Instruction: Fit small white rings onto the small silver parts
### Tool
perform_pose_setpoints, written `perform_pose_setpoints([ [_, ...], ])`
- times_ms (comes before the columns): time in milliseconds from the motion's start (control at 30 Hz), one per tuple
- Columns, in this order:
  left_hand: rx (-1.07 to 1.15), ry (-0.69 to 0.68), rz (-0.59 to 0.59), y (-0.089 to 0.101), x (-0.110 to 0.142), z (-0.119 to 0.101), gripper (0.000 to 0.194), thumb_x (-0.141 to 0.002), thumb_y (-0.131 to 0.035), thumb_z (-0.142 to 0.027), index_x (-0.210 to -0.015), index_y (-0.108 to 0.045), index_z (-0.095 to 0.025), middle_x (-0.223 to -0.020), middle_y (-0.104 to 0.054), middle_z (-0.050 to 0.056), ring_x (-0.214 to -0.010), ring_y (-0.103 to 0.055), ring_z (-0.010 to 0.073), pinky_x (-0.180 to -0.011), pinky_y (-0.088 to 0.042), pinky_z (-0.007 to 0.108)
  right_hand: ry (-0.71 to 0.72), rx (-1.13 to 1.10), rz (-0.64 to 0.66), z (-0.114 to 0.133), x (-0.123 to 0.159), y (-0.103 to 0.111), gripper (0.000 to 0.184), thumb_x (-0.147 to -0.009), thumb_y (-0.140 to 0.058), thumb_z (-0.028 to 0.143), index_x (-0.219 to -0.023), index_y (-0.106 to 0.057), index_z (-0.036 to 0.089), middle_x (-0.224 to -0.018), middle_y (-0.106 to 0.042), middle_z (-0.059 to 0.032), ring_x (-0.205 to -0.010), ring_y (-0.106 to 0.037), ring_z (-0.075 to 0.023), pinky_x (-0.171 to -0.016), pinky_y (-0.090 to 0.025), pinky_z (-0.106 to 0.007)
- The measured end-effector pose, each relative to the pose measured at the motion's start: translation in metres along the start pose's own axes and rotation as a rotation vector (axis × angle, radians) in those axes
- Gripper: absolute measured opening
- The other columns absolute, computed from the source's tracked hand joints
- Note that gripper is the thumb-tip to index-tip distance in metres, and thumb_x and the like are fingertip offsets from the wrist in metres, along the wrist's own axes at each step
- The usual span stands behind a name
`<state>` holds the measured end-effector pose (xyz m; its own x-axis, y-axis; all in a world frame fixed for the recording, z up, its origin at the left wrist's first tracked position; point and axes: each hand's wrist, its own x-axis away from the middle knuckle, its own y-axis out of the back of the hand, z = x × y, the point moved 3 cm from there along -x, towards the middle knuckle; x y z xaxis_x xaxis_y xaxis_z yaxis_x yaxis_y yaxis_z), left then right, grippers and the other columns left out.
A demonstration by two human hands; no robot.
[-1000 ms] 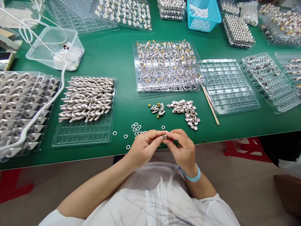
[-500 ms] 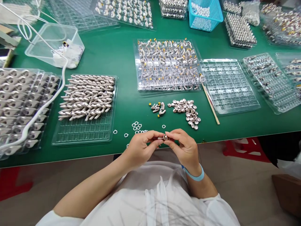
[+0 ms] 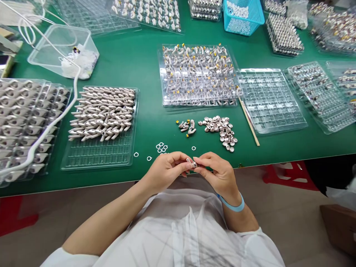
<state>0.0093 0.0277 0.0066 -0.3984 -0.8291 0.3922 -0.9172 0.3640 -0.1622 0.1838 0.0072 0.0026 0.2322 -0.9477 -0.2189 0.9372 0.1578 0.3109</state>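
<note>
At the table's front edge, my left hand (image 3: 167, 170) pinches the stem of a small earphone housing (image 3: 194, 163) between thumb and fingers. My right hand (image 3: 218, 170) grips the rounded end of the same part, where a dark round opening shows. Both hands are closed and nearly meet; fingertips hide much of the piece. Past them lie a loose pile of metallic cup-shaped caps (image 3: 228, 135) and a few curved parts with yellow tabs (image 3: 191, 128). White rings (image 3: 160, 145) are scattered left of centre, some partly behind my left hand.
A tray of stem-shaped shells (image 3: 102, 115) and a white cable (image 3: 52, 126) lie left. Ahead is a filled clear tray (image 3: 194, 101); a wooden stick (image 3: 251, 128) lies beside another clear tray (image 3: 274, 100). A blue basket (image 3: 243, 26) and a clear tub (image 3: 47, 59) stand further back.
The housing has been turned between my fingers, so its stem now points up and left and its round opening faces differently. My right wrist has shifted slightly to the right.
</note>
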Motion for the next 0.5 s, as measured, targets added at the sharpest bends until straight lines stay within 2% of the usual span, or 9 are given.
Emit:
perform_pose_setpoints([
  [500, 0.157, 0.164, 0.075, 0.003, -0.006, 0.011, 0.028, -0.074, -0.074, -0.040, -0.071, -0.065, -0.014, -0.061, -0.066, 0.003, -0.052, -0.055, 0.0099, -0.048, -0.046, 0.020, 0.196, 0.222, 0.066, 0.006, -0.002, 0.000, 0.036, -0.092, -0.059, 0.016, -0.127, -0.062, 0.027, -0.095, -0.068, -0.0054, -0.080, -0.066, -0.0140, -0.069, -0.058, -0.026],
])
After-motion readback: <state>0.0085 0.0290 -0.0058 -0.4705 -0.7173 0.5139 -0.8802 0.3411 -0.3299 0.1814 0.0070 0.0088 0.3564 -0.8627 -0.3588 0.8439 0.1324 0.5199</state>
